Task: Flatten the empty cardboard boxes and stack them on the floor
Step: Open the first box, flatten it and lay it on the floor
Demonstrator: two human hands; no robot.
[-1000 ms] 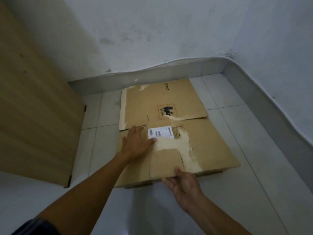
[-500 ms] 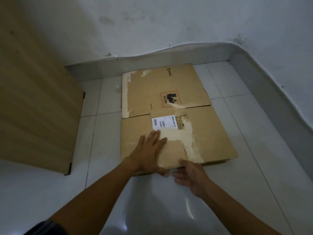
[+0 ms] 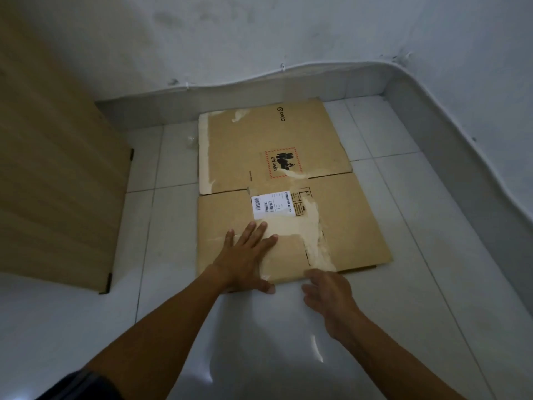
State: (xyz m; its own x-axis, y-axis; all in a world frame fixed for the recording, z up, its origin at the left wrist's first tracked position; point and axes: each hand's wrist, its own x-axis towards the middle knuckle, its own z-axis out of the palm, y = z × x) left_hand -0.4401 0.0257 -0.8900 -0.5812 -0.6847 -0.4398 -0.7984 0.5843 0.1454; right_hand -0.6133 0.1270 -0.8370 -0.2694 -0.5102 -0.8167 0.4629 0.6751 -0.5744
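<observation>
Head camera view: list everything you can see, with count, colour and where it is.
flattened cardboard: at least one sheet, brown, on the floor near the far wall
shipping label: one, white, mid-cardboard
hazard mark: one, red and black, cardboard's far half
wooden panel: one, light brown, left
floor tiles: many, white, underneath
left hand: one, flat on the cardboard
right hand: one, at the cardboard's near edge

Floor [image 3: 418,249] was glossy white tile. A flattened cardboard box [image 3: 352,226] lay right on it under the left hand [image 3: 245,255], with another flat cardboard sheet [image 3: 245,145] just beyond that hand. A wooden board [image 3: 57,197] stood on the tiles well off to the hand's left.
</observation>
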